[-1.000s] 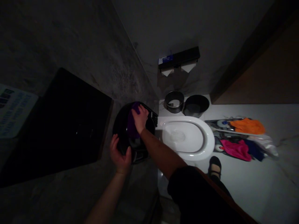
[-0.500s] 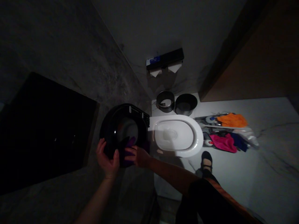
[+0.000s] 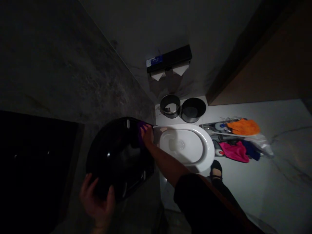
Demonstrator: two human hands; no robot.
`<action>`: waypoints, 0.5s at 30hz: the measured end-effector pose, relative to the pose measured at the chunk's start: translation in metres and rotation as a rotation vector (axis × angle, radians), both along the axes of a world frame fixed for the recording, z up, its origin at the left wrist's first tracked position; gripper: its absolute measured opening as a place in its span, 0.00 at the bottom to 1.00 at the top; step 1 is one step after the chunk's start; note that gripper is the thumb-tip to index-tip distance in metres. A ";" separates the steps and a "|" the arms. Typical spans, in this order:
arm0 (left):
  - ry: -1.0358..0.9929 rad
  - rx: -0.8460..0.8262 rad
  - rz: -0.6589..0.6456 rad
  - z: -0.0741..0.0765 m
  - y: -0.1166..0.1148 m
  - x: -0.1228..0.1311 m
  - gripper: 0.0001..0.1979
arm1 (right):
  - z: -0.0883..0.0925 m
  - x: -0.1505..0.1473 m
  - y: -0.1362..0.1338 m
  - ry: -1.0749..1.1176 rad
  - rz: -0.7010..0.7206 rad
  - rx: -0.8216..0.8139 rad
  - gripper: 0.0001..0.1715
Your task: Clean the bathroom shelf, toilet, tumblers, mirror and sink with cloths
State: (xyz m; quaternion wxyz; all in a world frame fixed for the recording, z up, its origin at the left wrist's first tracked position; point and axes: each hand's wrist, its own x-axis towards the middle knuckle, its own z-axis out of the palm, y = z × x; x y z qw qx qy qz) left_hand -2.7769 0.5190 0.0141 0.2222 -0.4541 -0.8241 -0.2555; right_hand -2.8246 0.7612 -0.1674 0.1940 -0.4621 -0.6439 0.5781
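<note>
Right hand (image 3: 148, 136): fingers close together, closed on a purple cloth (image 3: 140, 130) and pressing it to the far edge of the black lid (image 3: 117, 156), just beside the hinge. Left hand (image 3: 97, 203): fingers and thumb clamped over the lid's near edge. The lid stands raised against the dark wall. Next to it is the white bowl (image 3: 208, 148). On the floor past the bowl lie orange (image 3: 242, 126) and pink (image 3: 235, 151) rags, and two round bins (image 3: 170, 105) stand at the far wall.

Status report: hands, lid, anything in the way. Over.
Left hand grips near edge of raised black lid. Right hand presses purple cloth to lid by hinge. Nothing between hands and lid; cloths on floor beyond white bowl.
</note>
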 end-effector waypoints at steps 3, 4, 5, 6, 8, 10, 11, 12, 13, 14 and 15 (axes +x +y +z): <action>0.027 -0.067 0.017 0.003 -0.001 -0.002 0.26 | 0.007 0.010 0.003 -0.112 0.069 -0.035 0.20; 0.031 -0.085 0.026 0.003 -0.001 -0.003 0.24 | 0.012 0.010 0.001 -0.087 0.085 0.009 0.22; 0.036 -0.099 0.032 0.003 -0.002 -0.004 0.24 | 0.018 0.008 -0.003 -0.040 0.108 0.073 0.25; 0.044 -0.107 0.036 0.003 -0.002 -0.005 0.23 | 0.021 0.007 -0.006 0.014 0.142 0.141 0.29; 0.056 -0.115 0.037 0.002 -0.002 -0.005 0.24 | 0.022 0.006 -0.011 0.095 0.236 0.262 0.36; 0.070 -0.110 0.009 0.003 0.000 -0.005 0.27 | 0.011 0.012 -0.006 0.079 0.325 0.321 0.39; 0.075 -0.101 -0.009 0.004 0.001 -0.004 0.28 | 0.002 0.017 -0.001 0.042 0.362 0.332 0.39; 0.080 -0.093 -0.026 0.005 0.003 -0.003 0.29 | -0.008 0.024 0.007 -0.006 0.394 0.337 0.38; 0.084 -0.088 -0.039 0.005 0.004 -0.003 0.29 | -0.017 0.031 0.017 -0.053 0.428 0.342 0.38; 0.087 -0.094 -0.039 0.006 0.004 -0.003 0.29 | -0.026 0.038 0.028 -0.087 0.470 0.354 0.38; 0.082 -0.110 -0.026 0.005 0.003 -0.004 0.28 | -0.035 0.044 0.040 -0.105 0.518 0.373 0.38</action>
